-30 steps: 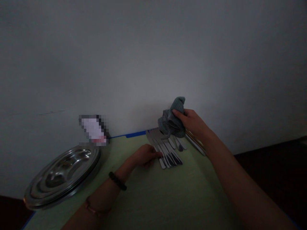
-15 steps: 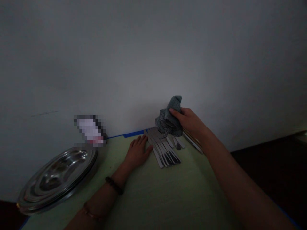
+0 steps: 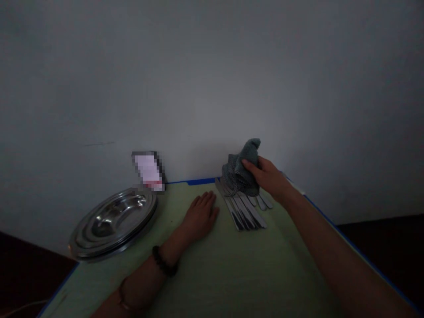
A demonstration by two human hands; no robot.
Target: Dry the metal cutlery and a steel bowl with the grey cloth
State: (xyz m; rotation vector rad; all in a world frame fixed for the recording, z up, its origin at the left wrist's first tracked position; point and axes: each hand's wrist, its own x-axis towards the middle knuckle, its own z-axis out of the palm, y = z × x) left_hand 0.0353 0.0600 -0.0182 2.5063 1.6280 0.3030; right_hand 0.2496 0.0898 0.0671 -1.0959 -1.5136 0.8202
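Left hand [image 3: 200, 217] has come off the cutlery [image 3: 243, 212] since the first frame, palm down on the table [image 3: 212, 274] beside it, fingers near together; right hand [image 3: 270, 177] pinches the cloth [image 3: 245, 172] above, bunched fold being best hold, likely light, soft, floppy.

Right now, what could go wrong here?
The cloth hangs over the cutlery in the right hand, so a low sweep could drag pieces out of line. It also hides their far ends, so one might get missed. The left hand lies close beside the row and could nudge it.
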